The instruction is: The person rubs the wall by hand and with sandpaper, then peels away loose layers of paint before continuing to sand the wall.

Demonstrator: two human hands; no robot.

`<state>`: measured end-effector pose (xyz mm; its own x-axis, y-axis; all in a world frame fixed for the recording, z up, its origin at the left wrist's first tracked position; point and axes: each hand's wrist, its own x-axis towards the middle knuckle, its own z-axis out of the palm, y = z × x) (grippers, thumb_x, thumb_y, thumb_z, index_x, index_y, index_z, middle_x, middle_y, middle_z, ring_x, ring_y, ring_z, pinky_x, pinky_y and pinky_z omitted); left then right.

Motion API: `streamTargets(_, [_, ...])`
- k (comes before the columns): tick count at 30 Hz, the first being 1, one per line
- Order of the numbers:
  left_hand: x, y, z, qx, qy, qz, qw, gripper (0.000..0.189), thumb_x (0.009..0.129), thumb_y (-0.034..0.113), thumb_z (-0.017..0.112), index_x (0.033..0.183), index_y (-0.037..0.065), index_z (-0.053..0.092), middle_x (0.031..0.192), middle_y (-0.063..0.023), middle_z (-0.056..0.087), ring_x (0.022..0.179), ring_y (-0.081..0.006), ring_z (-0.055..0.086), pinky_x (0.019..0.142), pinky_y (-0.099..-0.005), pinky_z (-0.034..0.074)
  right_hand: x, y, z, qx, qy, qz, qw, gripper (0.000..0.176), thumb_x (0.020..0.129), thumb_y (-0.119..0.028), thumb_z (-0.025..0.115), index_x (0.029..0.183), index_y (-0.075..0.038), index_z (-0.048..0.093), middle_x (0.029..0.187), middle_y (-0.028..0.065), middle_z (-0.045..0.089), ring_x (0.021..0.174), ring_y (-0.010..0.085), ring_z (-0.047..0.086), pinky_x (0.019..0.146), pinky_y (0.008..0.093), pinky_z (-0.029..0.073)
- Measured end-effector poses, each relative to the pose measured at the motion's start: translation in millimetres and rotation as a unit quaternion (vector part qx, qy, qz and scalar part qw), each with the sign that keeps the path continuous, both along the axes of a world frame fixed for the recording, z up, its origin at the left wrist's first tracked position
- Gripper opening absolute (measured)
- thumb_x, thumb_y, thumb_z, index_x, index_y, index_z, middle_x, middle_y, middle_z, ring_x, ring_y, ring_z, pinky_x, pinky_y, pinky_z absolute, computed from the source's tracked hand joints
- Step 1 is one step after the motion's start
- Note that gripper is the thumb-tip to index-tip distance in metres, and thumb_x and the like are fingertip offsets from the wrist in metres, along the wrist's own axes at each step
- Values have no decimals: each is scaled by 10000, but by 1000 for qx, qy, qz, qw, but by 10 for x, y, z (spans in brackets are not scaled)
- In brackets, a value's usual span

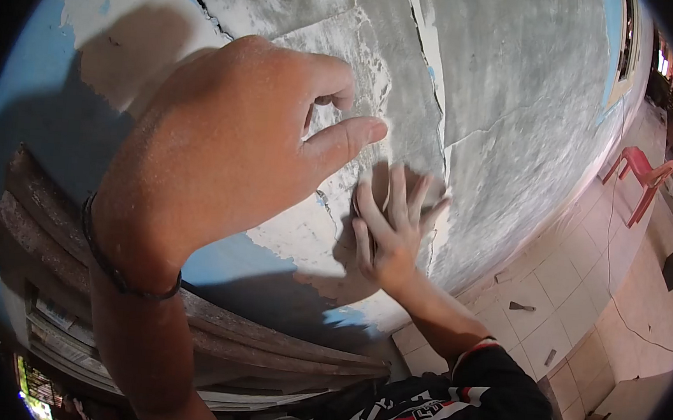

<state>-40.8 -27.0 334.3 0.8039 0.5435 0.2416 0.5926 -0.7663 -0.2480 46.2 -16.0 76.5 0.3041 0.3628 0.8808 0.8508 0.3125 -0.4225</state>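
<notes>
My left hand (241,125) is large and close to the camera, a dark band round its wrist. Its index finger is bent and its thumb reaches out, with a gap and nothing seen between them; the other fingers are hidden behind the hand. Lower and to the right, my right hand (397,241) lies against the wall (509,89), fingers spread and whitened with dust. Grey filler covers much of this wall, beside rough white patches and blue paint. A long crack (432,68) runs down toward my right fingertips.
A second dark crack (202,5) crosses the upper left. Long weathered boards (265,334) lean below. On the tiled floor (558,272) lie a scraper (522,306) and a small flat piece (550,357). A red plastic chair (643,175) and a thin cable (615,296) are at right.
</notes>
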Motion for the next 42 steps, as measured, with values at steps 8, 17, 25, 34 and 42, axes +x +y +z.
streamTargets(8, [-21,4,-24,23,-5,-13,1000,220,829,246,644,873,30,635,589,-100,574,507,-151,537,492,-285,399,-85,-113,-293,-68,9,4,998,410,858,-280,548,1262,-211,550,1420,119,375,1364,412,177,992,650,-140])
streamTargets(17, [-39,-12,13,56,-8,-33,998,240,827,287,635,866,50,647,576,-92,565,499,-182,526,507,-311,402,57,-5,356,10,-1,-18,1000,442,843,-278,580,1279,-222,533,1425,112,368,1346,413,224,991,659,-122])
streamTargets(25, [-48,15,-30,57,-23,-47,997,251,826,295,633,875,50,650,598,-95,580,495,-184,527,504,-313,403,-5,-144,-266,-46,-20,-3,999,431,836,-265,578,1258,-184,549,1401,141,393,1309,403,311,1006,645,-111])
streamTargets(34, [-4,-18,26,5,-11,2,1000,207,821,239,646,842,33,642,577,-86,559,487,-152,511,492,-280,390,-60,-91,-324,-48,-17,-3,999,455,885,-319,492,1280,-94,512,1370,109,440,1284,371,371,1012,625,-136])
streamTargets(42, [-8,3,1,13,-4,1,1000,199,839,224,631,885,30,636,583,-86,564,501,-139,511,494,-283,395,43,-12,194,-3,-25,-24,999,430,922,-333,422,1276,-110,524,1375,67,445,1306,341,349,994,612,-193])
